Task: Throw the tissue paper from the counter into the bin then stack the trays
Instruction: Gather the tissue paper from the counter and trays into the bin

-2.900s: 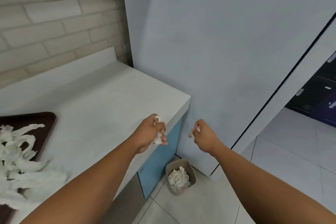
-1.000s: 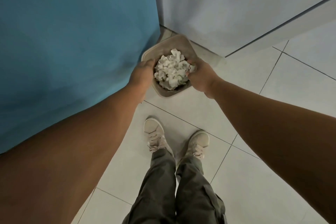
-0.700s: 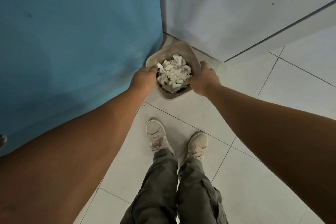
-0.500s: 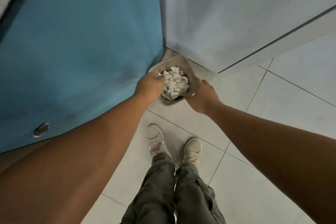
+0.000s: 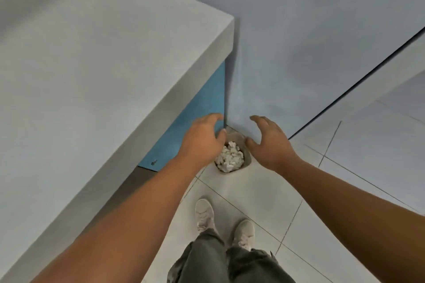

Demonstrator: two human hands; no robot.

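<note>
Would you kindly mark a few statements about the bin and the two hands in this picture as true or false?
1. The bin stands on the floor beside the blue cabinet. True.
2. The bin is empty. False: crumpled tissue paper lies in it.
3. The left hand grips the bin's rim. False: its fingers are relaxed and hold nothing.
4. The right hand is open, with nothing in it. True.
</note>
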